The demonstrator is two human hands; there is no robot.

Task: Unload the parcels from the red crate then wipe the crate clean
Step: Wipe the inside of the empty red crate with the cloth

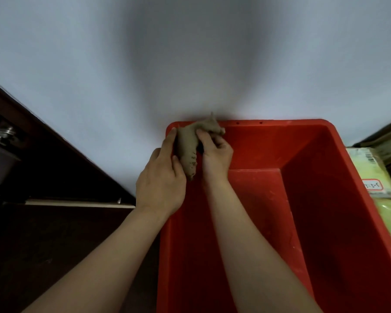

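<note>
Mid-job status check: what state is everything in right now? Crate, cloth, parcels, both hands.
crate: no parcels inside, pale smudges on its floor.
cloth: bunched up, held at the crate's far left corner.
left hand: holds the cloth's left side.
right hand: fingers curled round the cloth.
parcels: outside the crate, lying by its right side.
</note>
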